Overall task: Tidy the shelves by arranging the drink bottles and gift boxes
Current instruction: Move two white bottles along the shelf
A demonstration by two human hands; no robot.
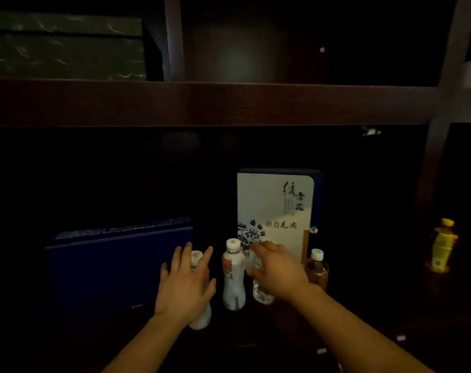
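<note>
On the dim lower shelf stand several drink bottles. My left hand (184, 284) is spread with straight fingers in front of a pale bottle (202, 317), mostly hiding it. A white milky bottle (234, 275) stands upright between my hands. My right hand (276, 270) curls around a clear water bottle (262, 293), whose top it hides. An amber tea bottle (316, 269) stands to the right. Behind them a white gift box with blue flowers (274, 211) stands upright. A dark blue gift box (118, 265) stands at the left.
A yellow bottle (443, 246) stands far right beyond a wooden post (433, 157). A thick wooden shelf board (202, 103) runs overhead, carrying dark green marbled boxes (64, 47) at the upper left. The shelf back is very dark.
</note>
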